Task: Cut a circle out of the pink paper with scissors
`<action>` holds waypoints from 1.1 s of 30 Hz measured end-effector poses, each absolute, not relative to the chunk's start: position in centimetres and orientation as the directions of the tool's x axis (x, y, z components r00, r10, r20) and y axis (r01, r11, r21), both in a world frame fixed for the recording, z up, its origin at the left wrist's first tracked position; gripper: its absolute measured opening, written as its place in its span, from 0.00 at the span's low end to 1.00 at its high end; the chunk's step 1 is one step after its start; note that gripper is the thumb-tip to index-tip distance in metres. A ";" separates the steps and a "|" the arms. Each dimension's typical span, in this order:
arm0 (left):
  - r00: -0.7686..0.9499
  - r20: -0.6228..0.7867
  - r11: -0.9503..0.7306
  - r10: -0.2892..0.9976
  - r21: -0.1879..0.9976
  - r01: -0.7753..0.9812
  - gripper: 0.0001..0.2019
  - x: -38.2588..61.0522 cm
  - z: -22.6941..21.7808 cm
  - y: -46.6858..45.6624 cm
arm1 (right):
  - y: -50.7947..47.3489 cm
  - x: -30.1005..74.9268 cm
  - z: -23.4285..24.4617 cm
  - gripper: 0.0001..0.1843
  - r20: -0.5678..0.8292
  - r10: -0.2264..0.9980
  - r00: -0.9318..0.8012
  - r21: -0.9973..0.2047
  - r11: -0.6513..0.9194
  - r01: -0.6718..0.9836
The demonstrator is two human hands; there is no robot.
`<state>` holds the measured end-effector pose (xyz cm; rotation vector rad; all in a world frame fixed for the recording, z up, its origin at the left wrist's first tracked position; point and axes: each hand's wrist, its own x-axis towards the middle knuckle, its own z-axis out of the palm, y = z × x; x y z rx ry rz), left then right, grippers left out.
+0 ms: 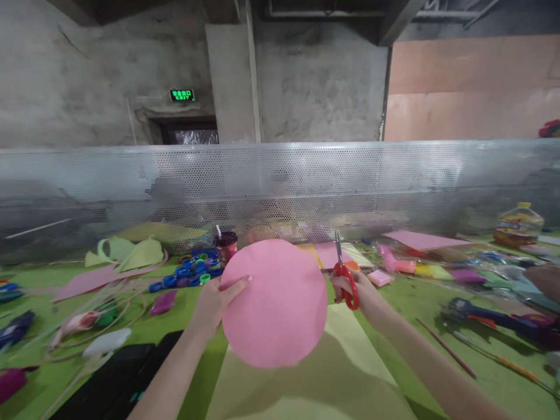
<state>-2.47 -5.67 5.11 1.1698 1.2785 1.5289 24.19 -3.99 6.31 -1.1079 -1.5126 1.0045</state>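
Note:
A round piece of pink paper [275, 303] is held up in front of me, its left edge pinched by my left hand [216, 300] with the thumb lying across its face. On the other side, my right hand [356, 289] grips red-handled scissors [345, 274]. Their blades point upward, look closed together, and stand apart from the disc's right edge. Below the disc lies a large pale yellow sheet [306, 385] on the green table, partly shaded by it.
To the left are a black case [114, 379], blue bottle caps [188, 271] and cut paper pieces [140, 254]. A dark cup with a straw [226, 246] stands behind. On the right lie a dark blue tool [494, 318], a brush [446, 348] and an oil bottle [519, 224]. A perforated metal screen [306, 181] closes the back.

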 end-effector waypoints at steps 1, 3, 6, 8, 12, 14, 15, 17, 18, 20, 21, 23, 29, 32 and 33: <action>-0.242 0.152 -0.164 0.958 0.986 -0.030 0.19 -2.5 5.2 -5.7 | -4.0 24.3 6.3 0.07 0.233 0.964 -0.128 -0.950 0.254 0.181; -0.231 0.158 -0.175 0.960 0.983 -0.053 0.18 -2.6 5.3 -5.8 | -3.9 24.5 6.2 0.05 0.231 0.957 -0.172 -0.937 0.267 0.225; -0.217 0.163 -0.187 0.962 0.978 -0.096 0.18 -2.9 5.3 -5.8 | -3.9 24.6 5.8 0.05 0.206 0.953 -0.222 -0.916 0.268 0.299; -0.222 0.162 -0.192 0.961 0.974 -0.119 0.17 -3.1 5.3 -5.8 | -4.0 24.4 5.5 0.06 0.182 0.954 -0.240 -0.902 0.259 0.346; -0.234 0.175 -0.208 0.956 0.970 -0.123 0.17 -3.1 5.3 -5.8 | -4.1 24.1 5.2 0.05 0.172 0.942 -0.288 -0.881 0.278 0.383; -0.233 0.178 -0.213 0.956 0.968 -0.133 0.16 -3.0 5.4 -5.9 | -4.1 24.1 5.0 0.05 0.181 0.936 -0.302 -0.882 0.290 0.370; -0.233 0.176 -0.212 0.956 0.967 -0.140 0.16 -2.9 5.5 -5.9 | -4.1 24.1 5.0 0.05 0.184 0.935 -0.304 -0.884 0.293 0.365; -0.237 0.170 -0.209 0.957 0.966 -0.151 0.16 -2.8 5.6 -6.0 | -4.1 24.1 4.8 0.05 0.187 0.932 -0.312 -0.887 0.297 0.354; -0.239 0.166 -0.206 0.957 0.967 -0.152 0.16 -2.7 5.6 -6.0 | -4.1 24.2 4.7 0.05 0.188 0.930 -0.316 -0.889 0.298 0.348; -0.239 0.168 -0.206 0.956 0.968 -0.146 0.16 -2.7 5.7 -6.1 | -4.2 24.1 4.7 0.05 0.189 0.927 -0.324 -0.892 0.300 0.337; -0.235 0.172 -0.209 0.957 0.968 -0.140 0.16 -2.7 5.7 -6.1 | -4.2 24.1 4.8 0.05 0.190 0.926 -0.328 -0.893 0.301 0.334; -0.229 0.176 -0.209 0.958 0.969 -0.129 0.15 -2.8 5.7 -6.1 | -4.4 24.0 4.9 0.05 0.192 0.925 -0.329 -0.894 0.303 0.331; -0.234 0.162 -0.194 0.959 0.974 -0.120 0.16 -2.7 5.7 -6.2 | -4.9 23.8 5.6 0.04 0.176 0.930 -0.323 -0.905 0.282 0.319; -0.235 0.166 -0.197 0.958 0.973 -0.116 0.16 -2.7 5.7 -6.3 | -4.9 23.8 5.6 0.04 0.167 0.933 -0.319 -0.907 0.272 0.322; -0.237 0.168 -0.200 0.957 0.973 -0.117 0.16 -2.7 5.7 -6.3 | -4.9 23.8 5.6 0.04 0.166 0.934 -0.318 -0.907 0.271 0.323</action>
